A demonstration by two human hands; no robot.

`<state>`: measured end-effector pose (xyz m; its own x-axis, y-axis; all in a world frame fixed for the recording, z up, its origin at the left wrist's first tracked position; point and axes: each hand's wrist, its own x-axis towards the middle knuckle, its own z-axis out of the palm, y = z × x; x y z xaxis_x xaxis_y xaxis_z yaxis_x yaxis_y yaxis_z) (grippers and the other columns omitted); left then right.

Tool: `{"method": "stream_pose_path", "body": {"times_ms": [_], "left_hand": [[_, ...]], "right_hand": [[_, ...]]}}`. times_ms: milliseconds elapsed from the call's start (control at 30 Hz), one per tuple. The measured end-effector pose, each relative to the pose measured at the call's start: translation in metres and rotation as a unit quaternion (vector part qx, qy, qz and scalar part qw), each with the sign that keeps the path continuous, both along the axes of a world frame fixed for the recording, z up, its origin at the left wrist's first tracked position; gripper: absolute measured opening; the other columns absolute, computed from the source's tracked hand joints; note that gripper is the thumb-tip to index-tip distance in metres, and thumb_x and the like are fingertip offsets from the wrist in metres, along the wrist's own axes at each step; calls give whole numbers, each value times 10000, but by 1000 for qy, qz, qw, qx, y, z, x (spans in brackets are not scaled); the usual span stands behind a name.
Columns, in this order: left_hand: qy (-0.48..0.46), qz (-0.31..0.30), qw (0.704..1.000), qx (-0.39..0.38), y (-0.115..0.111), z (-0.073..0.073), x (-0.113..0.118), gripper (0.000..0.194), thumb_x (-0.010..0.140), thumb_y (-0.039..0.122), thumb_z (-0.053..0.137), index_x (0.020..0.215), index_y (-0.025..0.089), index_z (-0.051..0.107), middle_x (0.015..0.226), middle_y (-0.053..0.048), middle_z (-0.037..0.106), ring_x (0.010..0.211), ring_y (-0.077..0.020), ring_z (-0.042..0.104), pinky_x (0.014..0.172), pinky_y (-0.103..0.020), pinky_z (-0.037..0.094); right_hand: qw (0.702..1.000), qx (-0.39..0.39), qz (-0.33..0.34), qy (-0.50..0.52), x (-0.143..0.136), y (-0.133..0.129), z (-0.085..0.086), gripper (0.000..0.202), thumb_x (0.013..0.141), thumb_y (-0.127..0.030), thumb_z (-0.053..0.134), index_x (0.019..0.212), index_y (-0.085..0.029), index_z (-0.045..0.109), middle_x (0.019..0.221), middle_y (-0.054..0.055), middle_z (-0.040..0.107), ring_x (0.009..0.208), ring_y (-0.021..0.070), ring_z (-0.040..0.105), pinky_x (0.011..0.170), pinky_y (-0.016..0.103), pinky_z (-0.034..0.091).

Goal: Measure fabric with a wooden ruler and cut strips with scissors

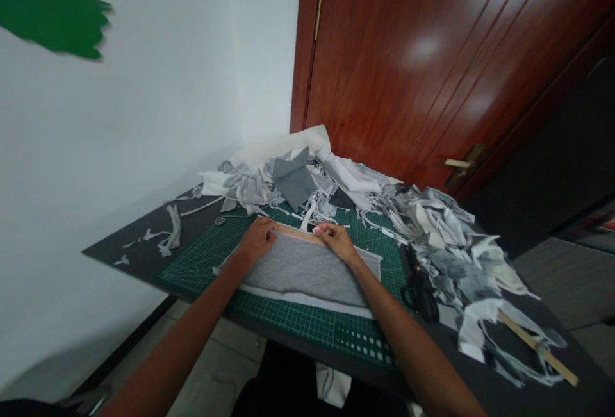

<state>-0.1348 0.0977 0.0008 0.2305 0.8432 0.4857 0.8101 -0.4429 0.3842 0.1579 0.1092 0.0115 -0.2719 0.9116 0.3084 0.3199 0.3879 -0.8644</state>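
Green gridded cutting mat (307,322) lies nearest, bearing the grey fabric piece (305,269), spread flat. Black scissors (421,295) lie to its right. Along its far edge, the left hand (258,237) touches a tan ruler-like strip (294,233), fingers bent, grip unclear; the right hand (339,242) pinches a small pink piece (316,230). Beyond, fabric scraps (293,177) heap before a wooden door (408,71).

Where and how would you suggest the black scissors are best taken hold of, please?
I would take the black scissors by their looped handles, probably with the right hand coming from the person's near side: the handles lie toward the person, while the other end points away, beside the fabric scraps.
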Motion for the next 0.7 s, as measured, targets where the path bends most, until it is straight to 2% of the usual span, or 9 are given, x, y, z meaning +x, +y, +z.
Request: {"method": "stream_pose_path", "body": {"times_ms": [367, 700], "left_hand": [[17, -20, 1000, 15, -20, 8, 22, 301, 804, 113, 523, 1010, 199, 724, 1085, -92, 693, 1128, -279, 589, 1093, -462, 483], [76, -13, 997, 7, -54, 17, 67, 250, 839, 137, 539, 1039, 174, 685, 1099, -125, 653, 1125, -324, 570, 1092, -510, 451]], "right_hand": [[1000, 6, -11, 5, 16, -13, -1, 426, 826, -593, 691, 878, -177, 761, 603, -40, 535, 539, 114, 376, 530, 248, 306], [1000, 11, -21, -10, 52, -38, 2, 382, 823, -566, 714, 860, -192, 778, 716, 0, 636, 563, 121, 434, 542, 252, 337]]}}
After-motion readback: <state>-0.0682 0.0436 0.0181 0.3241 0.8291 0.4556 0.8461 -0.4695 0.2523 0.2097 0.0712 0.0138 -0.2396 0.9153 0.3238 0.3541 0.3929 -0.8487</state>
